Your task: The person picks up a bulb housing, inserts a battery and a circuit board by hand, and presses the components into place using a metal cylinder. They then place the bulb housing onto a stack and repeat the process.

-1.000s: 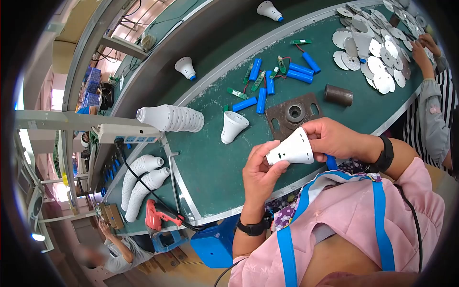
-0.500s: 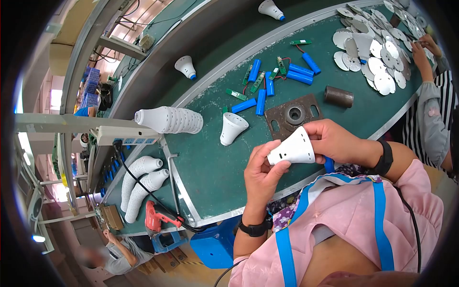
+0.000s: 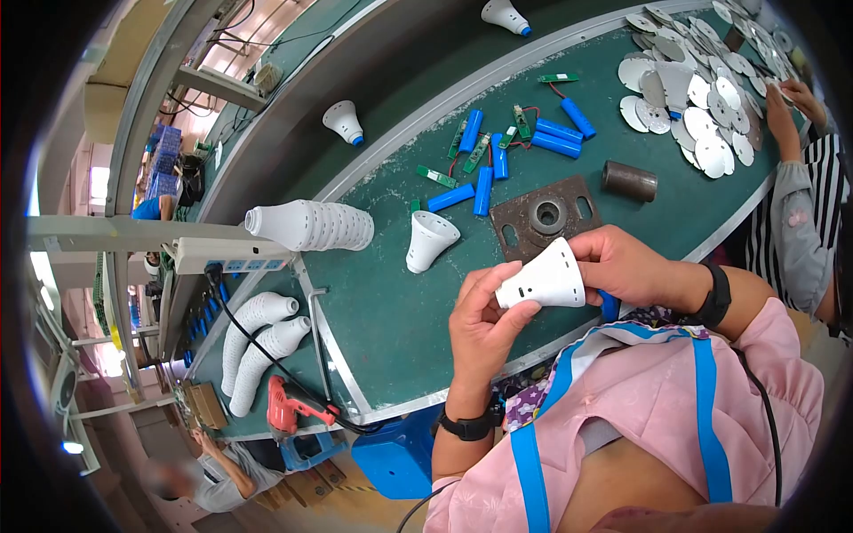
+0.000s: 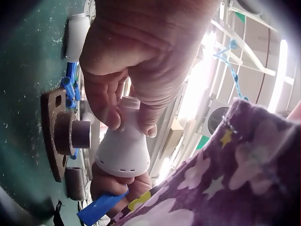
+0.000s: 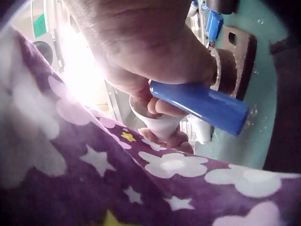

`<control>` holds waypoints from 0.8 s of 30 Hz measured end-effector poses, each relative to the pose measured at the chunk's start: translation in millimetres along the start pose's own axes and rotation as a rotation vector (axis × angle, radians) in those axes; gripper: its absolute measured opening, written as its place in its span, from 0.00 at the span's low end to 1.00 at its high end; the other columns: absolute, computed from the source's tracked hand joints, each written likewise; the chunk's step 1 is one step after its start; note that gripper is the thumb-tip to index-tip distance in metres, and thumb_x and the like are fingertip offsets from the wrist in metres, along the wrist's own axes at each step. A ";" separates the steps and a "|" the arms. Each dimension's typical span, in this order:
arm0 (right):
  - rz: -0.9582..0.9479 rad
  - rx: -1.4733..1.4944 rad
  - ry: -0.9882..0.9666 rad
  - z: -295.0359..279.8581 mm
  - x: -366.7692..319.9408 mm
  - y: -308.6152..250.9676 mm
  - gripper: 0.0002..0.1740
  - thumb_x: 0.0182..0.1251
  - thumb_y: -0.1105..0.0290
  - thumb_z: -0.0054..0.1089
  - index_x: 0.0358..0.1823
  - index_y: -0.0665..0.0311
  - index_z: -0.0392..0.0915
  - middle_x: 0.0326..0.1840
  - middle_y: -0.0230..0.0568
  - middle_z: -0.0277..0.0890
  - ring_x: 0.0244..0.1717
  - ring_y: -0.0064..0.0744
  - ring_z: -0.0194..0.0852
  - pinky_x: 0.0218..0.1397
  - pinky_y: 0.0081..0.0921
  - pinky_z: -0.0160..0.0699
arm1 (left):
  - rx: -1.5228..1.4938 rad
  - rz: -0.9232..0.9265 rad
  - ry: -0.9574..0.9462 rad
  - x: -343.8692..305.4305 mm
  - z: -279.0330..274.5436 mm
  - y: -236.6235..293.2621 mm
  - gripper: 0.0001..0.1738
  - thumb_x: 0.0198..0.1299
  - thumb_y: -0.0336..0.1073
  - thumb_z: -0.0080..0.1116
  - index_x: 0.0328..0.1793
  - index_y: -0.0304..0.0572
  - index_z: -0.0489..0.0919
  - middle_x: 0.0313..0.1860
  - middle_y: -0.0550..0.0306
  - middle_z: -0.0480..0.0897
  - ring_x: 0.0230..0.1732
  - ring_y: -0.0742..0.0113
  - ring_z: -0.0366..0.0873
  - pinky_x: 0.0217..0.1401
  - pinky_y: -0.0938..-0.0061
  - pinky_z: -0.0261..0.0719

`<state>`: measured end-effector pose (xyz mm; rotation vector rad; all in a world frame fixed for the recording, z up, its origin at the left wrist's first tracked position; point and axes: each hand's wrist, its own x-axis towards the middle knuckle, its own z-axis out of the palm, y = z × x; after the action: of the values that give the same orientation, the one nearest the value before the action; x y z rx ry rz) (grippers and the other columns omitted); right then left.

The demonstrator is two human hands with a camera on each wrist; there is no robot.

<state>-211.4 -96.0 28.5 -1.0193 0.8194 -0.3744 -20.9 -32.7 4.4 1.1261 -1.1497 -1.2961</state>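
Both hands grip one white housing (image 3: 542, 277) above the near edge of the desk (image 3: 391, 302). The left hand (image 3: 480, 324) pinches its narrow end. The right hand (image 3: 626, 265) curls round the wide end and also holds a blue battery (image 5: 200, 106).

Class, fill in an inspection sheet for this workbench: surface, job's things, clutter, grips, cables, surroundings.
Surface: green bench.
Job's things: white lamp housing, blue cell.
Clutter: loose blue cells, metal plate, round discs, stacked housings.
Grips: left grip holds the housing's narrow end; right grip holds its wide end and the blue cell.
Cables: black cable from power strip.
Surroundings: another worker's hand at the discs.
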 end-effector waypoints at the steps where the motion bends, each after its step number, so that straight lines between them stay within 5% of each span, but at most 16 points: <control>1: -0.001 0.001 0.001 0.6 -0.4 -1.5 0.12 0.65 0.64 0.51 0.39 0.65 0.77 0.23 0.28 0.71 0.20 0.12 0.63 0.22 0.12 0.63 | 0.042 0.046 0.016 0.6 0.7 0.0 0.22 0.49 0.24 0.62 0.53 0.32 0.73 0.40 0.58 0.71 0.34 0.72 0.75 0.31 0.81 0.78; 4: 0.010 -0.041 0.028 2.4 -0.4 -3.6 0.11 0.65 0.66 0.50 0.39 0.65 0.77 0.22 0.27 0.71 0.20 0.12 0.63 0.21 0.12 0.63 | 0.020 -0.004 0.006 -0.8 -1.0 -0.6 0.24 0.47 0.23 0.64 0.53 0.35 0.73 0.47 0.58 0.69 0.45 0.72 0.73 0.40 0.82 0.78; 14: -0.043 0.079 0.033 0.0 1.3 8.2 0.12 0.66 0.65 0.49 0.39 0.65 0.77 0.23 0.28 0.70 0.21 0.14 0.62 0.23 0.13 0.61 | -0.005 -0.060 -0.010 1.6 -0.8 2.9 0.23 0.48 0.23 0.63 0.53 0.34 0.73 0.46 0.58 0.70 0.41 0.74 0.73 0.35 0.84 0.76; 16: -0.035 0.090 0.036 0.4 0.7 8.3 0.12 0.67 0.65 0.49 0.38 0.66 0.77 0.23 0.28 0.70 0.21 0.14 0.62 0.23 0.13 0.61 | 0.032 -0.004 -0.003 2.4 0.8 2.4 0.22 0.50 0.25 0.61 0.53 0.32 0.72 0.41 0.58 0.71 0.34 0.72 0.76 0.32 0.82 0.78; 24: -0.090 0.068 0.040 0.3 -1.5 6.5 0.12 0.67 0.65 0.49 0.38 0.66 0.77 0.23 0.28 0.70 0.21 0.13 0.62 0.23 0.13 0.61 | 0.005 -0.007 -0.036 4.1 -1.1 3.3 0.24 0.47 0.22 0.63 0.53 0.33 0.73 0.46 0.58 0.70 0.41 0.73 0.74 0.36 0.84 0.77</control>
<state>-212.7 -91.7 23.6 -0.9904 0.7931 -0.4972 -19.6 -36.9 7.5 1.1159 -1.1765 -1.3243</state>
